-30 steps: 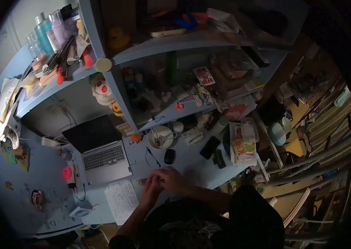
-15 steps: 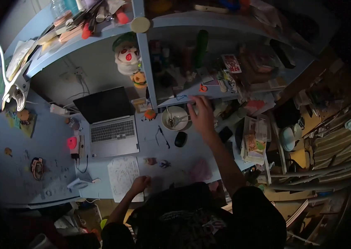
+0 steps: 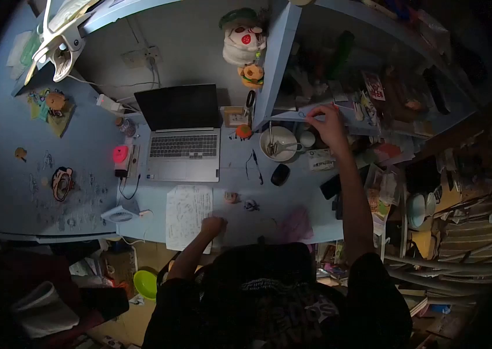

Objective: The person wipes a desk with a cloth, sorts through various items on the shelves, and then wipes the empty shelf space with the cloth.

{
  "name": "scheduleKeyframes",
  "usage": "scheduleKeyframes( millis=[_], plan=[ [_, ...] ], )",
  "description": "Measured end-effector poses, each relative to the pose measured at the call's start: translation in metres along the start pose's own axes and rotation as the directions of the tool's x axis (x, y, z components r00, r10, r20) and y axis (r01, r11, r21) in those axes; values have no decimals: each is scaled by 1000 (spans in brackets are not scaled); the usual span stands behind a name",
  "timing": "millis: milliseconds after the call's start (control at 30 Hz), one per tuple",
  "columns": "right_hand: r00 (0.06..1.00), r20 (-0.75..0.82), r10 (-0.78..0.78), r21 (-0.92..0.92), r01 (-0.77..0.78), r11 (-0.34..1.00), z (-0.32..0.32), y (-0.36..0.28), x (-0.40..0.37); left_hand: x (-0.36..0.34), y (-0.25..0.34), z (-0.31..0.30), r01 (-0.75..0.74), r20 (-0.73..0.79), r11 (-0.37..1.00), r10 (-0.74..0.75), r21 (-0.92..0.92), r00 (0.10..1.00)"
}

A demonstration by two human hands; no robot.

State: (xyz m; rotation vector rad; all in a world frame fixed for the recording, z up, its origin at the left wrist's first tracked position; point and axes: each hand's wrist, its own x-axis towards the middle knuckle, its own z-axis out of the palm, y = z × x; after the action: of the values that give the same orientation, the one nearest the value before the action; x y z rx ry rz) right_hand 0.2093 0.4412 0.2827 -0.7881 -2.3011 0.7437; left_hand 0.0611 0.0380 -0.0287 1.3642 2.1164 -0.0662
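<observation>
My left hand [image 3: 214, 225] is curled into a fist over the right edge of a handwritten sheet of paper [image 3: 189, 212]; nothing sticks out of it. Two small figures, one pinkish [image 3: 232, 197] and one greyish [image 3: 251, 205], lie just beyond it. Reaching far forward, my right hand [image 3: 328, 125] is at the front edge of the shelf [image 3: 283, 114]. Its thumb and forefinger are pinched together right beside a small blue cord loop [image 3: 302, 114]; I cannot tell what is between them. Below that hand are a white bowl [image 3: 264, 145] with metal cutlery and a small printed box [image 3: 320, 159].
An open laptop [image 3: 183, 154] stands left of centre, and a black mouse [image 3: 280, 174] sits near the bowl. Plush toys [image 3: 244, 46] hang by the shelf's upright divider [image 3: 278, 64]. A pink plastic bag [image 3: 296, 225] lies at the front edge. Cluttered shelves fill the right.
The view has shifted, so the desk sits further right. My right hand's fingers have gone from spread to pinched at the shelf edge beside the blue loop. My left fist stays on the paper.
</observation>
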Motion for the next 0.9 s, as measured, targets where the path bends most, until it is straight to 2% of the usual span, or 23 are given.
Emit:
scheduleKeyframes(
  millis=[33, 67, 133, 167, 233, 300, 333, 367, 400, 467, 500, 533, 567, 600, 667, 700, 767, 800, 833, 867, 900],
  plan=[
    [997, 69, 28, 18, -29, 999, -2, -1, 0, 0, 2, -2, -27, 8, 998, 27, 53, 1000],
    [997, 69, 32, 16, -33, 999, -1, -1, -3, 0, 5, -3, -30, 12, 998, 30, 52, 999],
    [1000, -20, 10, -33, -11, 999, 3, -11, -7, 5, 3, 5, -32, -115, 998, 37, 47, 993],
    [1000, -20, 13, -33, -13, 999, 2, -16, -15, 7, 1, 8, -34, -112, 998, 39, 48, 993],
    [994, -90, -68, -188, 50, 981, -3, -69, -48, 11, -1, 16, -36, -143, 999, 41, 41, 989],
    [995, 74, 71, 90, -78, 993, 21, -79, -92, 6, 3, 9, -7, -105, 1000, 6, -8, 994],
    [960, 228, 160, 240, -215, 947, 46, -72, -119, 6, 4, 5, 18, -69, 999, -21, -44, 997],
    [901, 394, 183, 294, -312, 903, 76, -61, -145, 7, 5, 6, 23, -68, 998, -26, -54, 997],
    [848, 485, 214, 264, -375, 888, 104, -55, -172, 7, 5, 9, 55, -78, 997, -60, -61, 995],
    [689, 706, 163, 208, -421, 883, 199, 15, -241, 5, 4, 12, 94, -79, 993, -100, -72, 992],
    [684, 711, 163, 207, -424, 882, 223, 24, -259, 4, 5, 11, 116, -70, 989, -123, -94, 990],
    [604, 735, 310, -51, -406, 912, 243, 27, -271, 4, 6, 11, 140, -60, 983, -148, -117, 987],
    [530, 716, 456, -301, -354, 885, 258, 24, -277, 5, 5, 15, 149, -55, 982, -157, -119, 986],
    [523, 722, 453, -298, -355, 886, 267, 16, -280, 7, 3, 22, 178, -60, 973, -189, -145, 980],
    [632, 646, 428, -206, -395, 895, 277, -2, -283, 6, 4, 27, 212, -54, 963, -224, -169, 973],
    [625, 653, 427, -205, -397, 895, 291, 0, -287, 4, 6, 23, 222, -57, 957, -236, -186, 970],
    [711, 560, 426, -135, -429, 893, 321, 13, -300, 3, 7, 23, 237, -49, 950, -251, -204, 967],
    [704, 567, 428, -136, -433, 891, 324, 9, -300, 4, 6, 24, 264, -38, 937, -280, -227, 959],
    [730, 543, 416, -45, -469, 882, 326, 7, -300, 3, 5, 25, 291, -25, 924, -306, -248, 952],
    [755, 514, 407, 47, -499, 865, 325, 3, -301, 0, 5, 26, 294, -16, 923, -307, -248, 952],
    [752, 516, 410, 46, -502, 863, 324, 4, -303, -3, 6, 22, 267, -39, 917, -291, -296, 956]
  ],
)
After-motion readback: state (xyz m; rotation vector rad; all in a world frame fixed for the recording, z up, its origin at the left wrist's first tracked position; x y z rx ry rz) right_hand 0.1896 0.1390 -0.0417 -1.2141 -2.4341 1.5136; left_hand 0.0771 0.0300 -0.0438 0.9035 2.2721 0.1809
